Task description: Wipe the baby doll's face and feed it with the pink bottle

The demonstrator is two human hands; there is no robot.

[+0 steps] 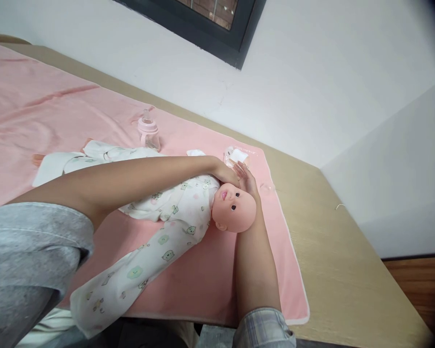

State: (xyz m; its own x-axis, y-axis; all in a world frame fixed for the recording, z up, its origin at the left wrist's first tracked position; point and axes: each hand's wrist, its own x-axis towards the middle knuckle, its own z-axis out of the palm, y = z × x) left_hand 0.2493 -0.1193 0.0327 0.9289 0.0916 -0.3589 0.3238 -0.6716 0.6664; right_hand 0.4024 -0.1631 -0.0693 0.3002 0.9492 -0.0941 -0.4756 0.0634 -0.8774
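Note:
A baby doll [235, 208] lies on its back, its bald head to the right, in a white garment [181, 193] printed with small green animals. One long sleeve of the garment hangs toward the front edge. My left arm crosses over the doll's body, and my left hand [225, 173] is beside the far side of its head, fingers mostly hidden. My right forearm passes beside the crown. Beyond the head, my right hand [249, 181] has its fingers stretched out, meeting my left hand. Whether anything small lies between the hands I cannot see.
A pink-topped baby bottle [149, 133] stands behind the doll. Just past my fingertips is a clear package with a white label [238, 155]; a small transparent item [267, 187] lies to its right. A pink blanket [210, 270] covers much of the wooden table [322, 251], which meets a white wall.

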